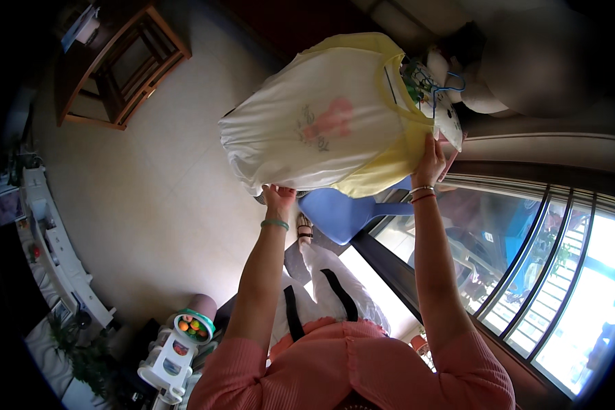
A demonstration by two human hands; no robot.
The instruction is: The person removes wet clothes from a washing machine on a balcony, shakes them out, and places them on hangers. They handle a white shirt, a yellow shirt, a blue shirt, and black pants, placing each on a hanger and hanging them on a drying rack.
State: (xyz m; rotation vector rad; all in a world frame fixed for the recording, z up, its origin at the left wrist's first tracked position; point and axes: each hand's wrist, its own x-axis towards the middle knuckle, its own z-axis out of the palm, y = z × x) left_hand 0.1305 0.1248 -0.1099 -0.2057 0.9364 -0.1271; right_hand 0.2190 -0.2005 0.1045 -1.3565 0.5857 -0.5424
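Observation:
A white T-shirt [273, 123] with yellow sleeves and collar and a pink print on the front is spread out before me. My left hand [279, 197] is closed on its near lower edge, fingers pinching the white cloth. At the yellow cloth beside the collar, my right hand [429, 162] grips the shirt, its fingers partly hidden. A blue clothes hanger [451, 87] shows just past the collar; whether it is inside the shirt I cannot tell.
Beneath the shirt stands a blue plastic chair [342, 213]. To the right is a sliding glass door [485, 225] with dark frames. A wooden table [116, 75] is at the far left. A bowl of fruit [193, 326] sits on a white rack [167, 365] at the near left.

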